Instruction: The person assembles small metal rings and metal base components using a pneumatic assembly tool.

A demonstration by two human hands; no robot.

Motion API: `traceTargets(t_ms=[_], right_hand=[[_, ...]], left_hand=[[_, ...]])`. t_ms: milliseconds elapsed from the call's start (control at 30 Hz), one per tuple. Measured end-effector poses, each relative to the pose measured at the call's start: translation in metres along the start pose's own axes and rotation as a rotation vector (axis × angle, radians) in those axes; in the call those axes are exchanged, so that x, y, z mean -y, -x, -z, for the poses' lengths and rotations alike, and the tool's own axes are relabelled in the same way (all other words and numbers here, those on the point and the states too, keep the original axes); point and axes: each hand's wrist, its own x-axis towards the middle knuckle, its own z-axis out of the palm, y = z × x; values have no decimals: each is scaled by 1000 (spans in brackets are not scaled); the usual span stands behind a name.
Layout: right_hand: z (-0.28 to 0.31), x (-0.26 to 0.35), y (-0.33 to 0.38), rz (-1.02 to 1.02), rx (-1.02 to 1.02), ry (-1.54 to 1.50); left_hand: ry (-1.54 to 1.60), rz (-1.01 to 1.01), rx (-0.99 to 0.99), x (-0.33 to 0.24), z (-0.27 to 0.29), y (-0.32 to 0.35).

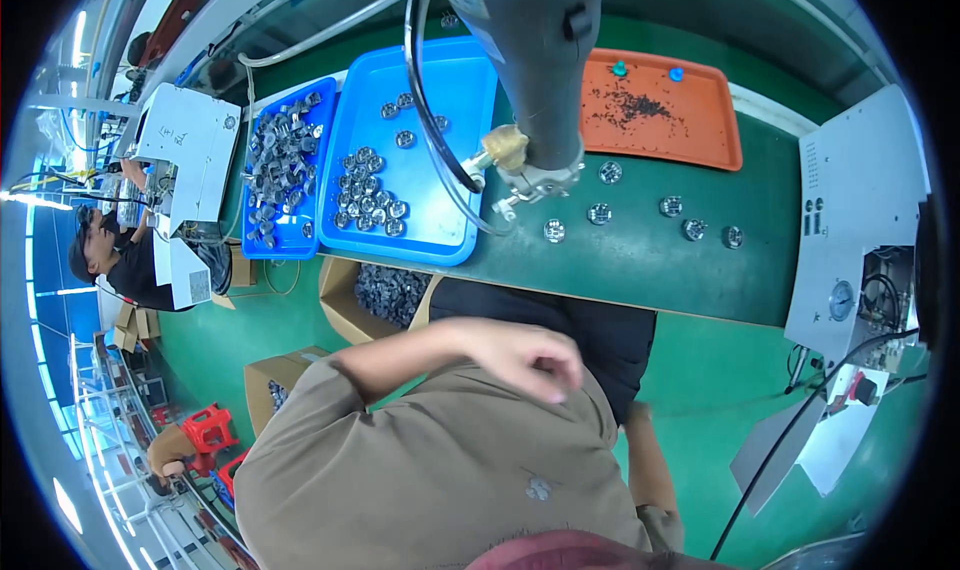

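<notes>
My left hand (532, 356) is blurred and hangs in front of my chest, over my black trousers (590, 330), with its fingers curled down and nothing visible in it. My right forearm (650, 465) runs down beside my tan shirt; the right hand itself is hidden. Above, a big grey hanging tool (535, 60) with a brass fitting (505, 148) and a metal head (541, 183) hovers over the green table (650, 270). Several round metal parts (599, 213) lie in a loose row on the table, far from both hands.
A large blue tray (440, 220) holds several round parts, and a smaller blue tray (262, 248) is heaped with them. An orange tray (700, 140) holds dark debris. Grey machine (860, 220) at right, white machine (190, 140) at left, cardboard box of parts (345, 315) below, another person (115, 260) far left.
</notes>
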Motion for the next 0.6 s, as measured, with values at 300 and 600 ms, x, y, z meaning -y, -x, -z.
traceTargets(t_ms=[300,600], right_hand=[[116,-108,42,-253,-178,-638],[-21,-99,-11,-350,-37,-311]], left_hand=[[-459,159,-760,-133,230,147],[-993,359,-1170,13,451,36]])
